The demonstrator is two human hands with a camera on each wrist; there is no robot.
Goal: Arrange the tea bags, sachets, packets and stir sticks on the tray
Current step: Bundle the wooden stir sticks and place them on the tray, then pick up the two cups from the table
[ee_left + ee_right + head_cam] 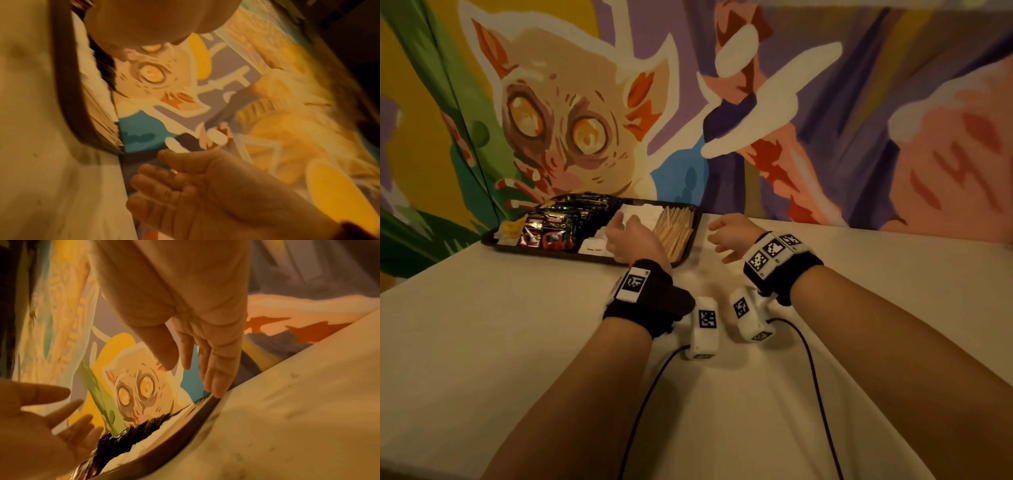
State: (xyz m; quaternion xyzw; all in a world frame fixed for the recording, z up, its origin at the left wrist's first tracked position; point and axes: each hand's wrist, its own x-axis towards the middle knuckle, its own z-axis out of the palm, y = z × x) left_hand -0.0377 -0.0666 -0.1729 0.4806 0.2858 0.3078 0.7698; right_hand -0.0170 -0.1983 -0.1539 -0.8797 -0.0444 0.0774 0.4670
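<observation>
A dark tray (551, 252) stands at the table's far edge against the painted wall. It holds yellow tea bags (510, 229) at its left end, black and red packets (561, 219), white sachets (643, 212) and a pile of wooden stir sticks (674, 228) at its right end. My left hand (625, 233) hovers over the tray's front right part, fingers relaxed and holding nothing. To the right of the tray my right hand (722, 236) hangs above the cloth, fingers straight (216, 369) and empty. The right wrist view shows the tray rim (185, 434) just below those fingers.
A white cloth (517, 342) covers the table. A colourful mural (825, 120) rises right behind the tray. Two white marker blocks (705, 325) with black cables lie on the cloth between my forearms.
</observation>
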